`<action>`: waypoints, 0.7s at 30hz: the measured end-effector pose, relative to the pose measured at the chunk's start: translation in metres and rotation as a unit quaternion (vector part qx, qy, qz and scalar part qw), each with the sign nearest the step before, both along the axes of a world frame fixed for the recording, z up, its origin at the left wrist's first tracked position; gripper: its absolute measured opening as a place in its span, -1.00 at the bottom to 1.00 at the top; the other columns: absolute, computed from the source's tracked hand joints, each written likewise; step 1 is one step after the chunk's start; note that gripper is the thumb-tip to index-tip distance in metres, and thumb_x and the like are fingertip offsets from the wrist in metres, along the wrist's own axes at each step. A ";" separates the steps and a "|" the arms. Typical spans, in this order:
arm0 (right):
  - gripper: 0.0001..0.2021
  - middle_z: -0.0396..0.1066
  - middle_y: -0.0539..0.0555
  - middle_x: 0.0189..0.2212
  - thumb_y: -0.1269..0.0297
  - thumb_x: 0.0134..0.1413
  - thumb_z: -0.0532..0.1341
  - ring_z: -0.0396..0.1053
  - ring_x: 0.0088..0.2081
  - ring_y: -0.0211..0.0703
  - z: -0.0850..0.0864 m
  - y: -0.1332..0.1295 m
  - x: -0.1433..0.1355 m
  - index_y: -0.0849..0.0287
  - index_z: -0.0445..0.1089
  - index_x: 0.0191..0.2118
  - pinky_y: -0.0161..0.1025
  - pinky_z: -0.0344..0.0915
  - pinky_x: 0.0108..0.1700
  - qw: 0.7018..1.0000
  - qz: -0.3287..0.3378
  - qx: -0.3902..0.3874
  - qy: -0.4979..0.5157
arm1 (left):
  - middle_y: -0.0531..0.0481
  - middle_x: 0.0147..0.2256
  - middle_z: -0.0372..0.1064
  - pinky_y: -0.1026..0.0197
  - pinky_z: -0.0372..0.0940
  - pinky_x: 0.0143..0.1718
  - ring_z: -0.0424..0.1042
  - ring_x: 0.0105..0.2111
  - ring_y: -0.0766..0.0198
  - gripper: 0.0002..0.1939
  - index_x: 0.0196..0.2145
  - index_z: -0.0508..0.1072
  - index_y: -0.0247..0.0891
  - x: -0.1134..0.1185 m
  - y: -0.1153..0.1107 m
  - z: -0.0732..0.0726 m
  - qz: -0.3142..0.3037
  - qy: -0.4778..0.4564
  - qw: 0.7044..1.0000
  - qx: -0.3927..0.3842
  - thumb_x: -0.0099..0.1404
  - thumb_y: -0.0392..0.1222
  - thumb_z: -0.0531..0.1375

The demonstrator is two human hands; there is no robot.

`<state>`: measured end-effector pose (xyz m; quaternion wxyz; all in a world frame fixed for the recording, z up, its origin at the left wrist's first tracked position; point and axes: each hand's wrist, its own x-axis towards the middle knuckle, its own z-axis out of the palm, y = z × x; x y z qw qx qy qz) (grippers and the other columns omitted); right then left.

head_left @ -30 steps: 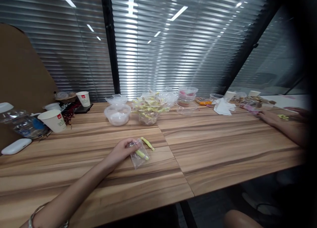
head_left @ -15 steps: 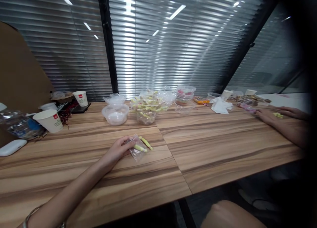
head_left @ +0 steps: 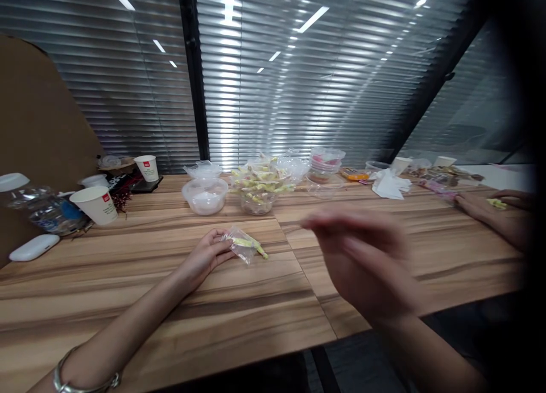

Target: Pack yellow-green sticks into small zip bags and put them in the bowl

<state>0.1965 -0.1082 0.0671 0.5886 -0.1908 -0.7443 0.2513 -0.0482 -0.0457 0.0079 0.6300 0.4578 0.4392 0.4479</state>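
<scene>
My left hand [head_left: 211,252] rests on the wooden table, its fingers pinching the edge of a small clear plastic bag [head_left: 247,257]. Thin yellow sticks [head_left: 262,252] lie in or under the bag; which of the two I cannot make out. My right hand [head_left: 362,262] is raised above the table to the right of the bag, smeared by motion, and its fingers do not show clearly. Beyond the bag, a clear tub [head_left: 257,204] is heaped with many wrapped yellow pieces [head_left: 262,180].
Clear plastic bowls [head_left: 205,197] stand left of the heap, stacked lids [head_left: 326,161] and white tissue [head_left: 390,183] to its right. Paper cups [head_left: 96,205], a bottle [head_left: 46,211] and a white case [head_left: 34,248] are at left. Another person's hands [head_left: 480,208] are at far right.
My right hand has come into view over the table from the lower right. The bag in my left hand has shifted and now lies across the loose yellow stick.
</scene>
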 end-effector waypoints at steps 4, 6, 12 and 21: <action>-0.64 0.19 0.04 0.06 0.22 0.16 0.03 0.14 0.10 -0.21 -0.028 0.053 -0.016 0.07 0.22 0.08 -0.15 0.08 0.17 0.979 -0.036 -0.061 -0.190 | -0.02 -0.17 0.34 0.18 0.25 0.08 0.37 -0.12 0.33 -0.69 -0.26 0.25 -0.28 -0.001 0.000 -0.002 0.005 -0.003 1.000 0.000 0.07 -0.20 0.27; -0.35 -0.06 0.09 0.20 0.11 0.06 0.13 -0.03 0.21 -0.11 -0.051 0.078 -0.015 0.07 -0.08 0.25 -0.09 -0.01 0.22 0.951 -0.013 -0.109 -0.287 | 0.00 -0.20 0.35 0.19 0.26 0.06 0.38 -0.15 0.36 -0.69 -0.30 0.24 -0.29 -0.002 0.001 -0.003 0.027 -0.006 1.000 0.008 0.05 -0.22 0.29; -0.34 -0.03 0.13 0.18 0.13 0.05 0.12 -0.02 0.19 -0.09 -0.099 0.104 -0.016 0.12 -0.08 0.26 -0.10 -0.03 0.21 0.932 0.018 -0.107 -0.347 | 0.01 -0.24 0.36 0.25 0.26 0.02 0.37 -0.17 0.38 -0.68 -0.33 0.26 -0.32 -0.007 0.006 -0.005 0.064 0.024 0.997 0.045 0.02 -0.18 0.30; -0.69 0.33 0.09 -0.26 0.22 0.09 0.06 0.27 -0.32 -0.30 -0.111 0.120 -0.020 0.20 0.27 -0.06 -0.33 0.20 -0.26 0.956 -0.019 -0.270 -0.116 | 0.05 -0.30 0.35 0.24 0.26 -0.02 0.35 -0.24 0.40 -0.66 -0.35 0.33 -0.33 -0.011 0.009 -0.009 0.041 0.048 0.996 0.060 -0.03 -0.12 0.32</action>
